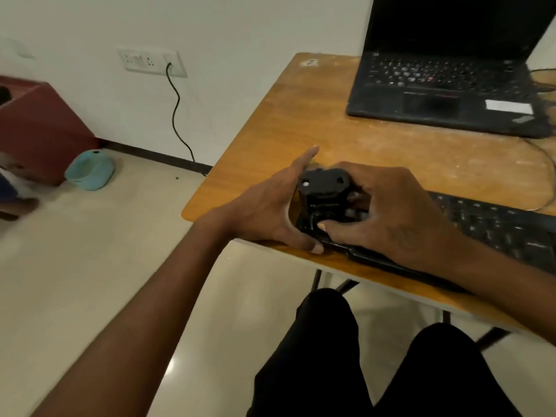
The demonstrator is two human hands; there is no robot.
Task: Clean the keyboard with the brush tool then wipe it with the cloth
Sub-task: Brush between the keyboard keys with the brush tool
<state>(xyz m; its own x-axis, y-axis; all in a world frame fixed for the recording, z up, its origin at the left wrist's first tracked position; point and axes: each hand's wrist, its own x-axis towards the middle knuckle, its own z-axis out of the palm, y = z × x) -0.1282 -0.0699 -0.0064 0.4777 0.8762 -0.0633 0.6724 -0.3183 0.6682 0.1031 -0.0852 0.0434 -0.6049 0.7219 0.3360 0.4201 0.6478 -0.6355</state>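
Black keyboard (493, 227) lying along near edge of wooden table (301, 121), running from left corner off toward right frame edge; left end covered by both hands. Black brush tool (323, 186) standing on keyboard's left end, chunky block shape, flat top with a small pale dot and two dark recesses facing up; bristles not visible.

Left hand (270, 209) flat against left side of brush tool and keyboard end, fingers straight and pointing away toward the wall, thumb stretched along keyboard's front edge, tip touching table. Not curled round anything; pressing or steadying only.

Right hand (391, 212) over the keys just right of brush tool, fingers bent and wrapped against tool's right side, thumb reaching across its lower front. Gripping the tool, as far as can be told; fingertips partly hidden behind it.

Cloth not seen.

Open black laptop (445, 85) at far right of table, screen dark, white sticker on palm rest. Thin cable (541, 164) looping on table between laptop and keyboard. White wall socket (152, 63) with black cord (177, 115) hanging down to floor. Teal bowl-like object (90, 171) on pale floor beside a dark red box (42, 130). Black-trousered knees (361, 356) below table edge. Mild motion blur throughout
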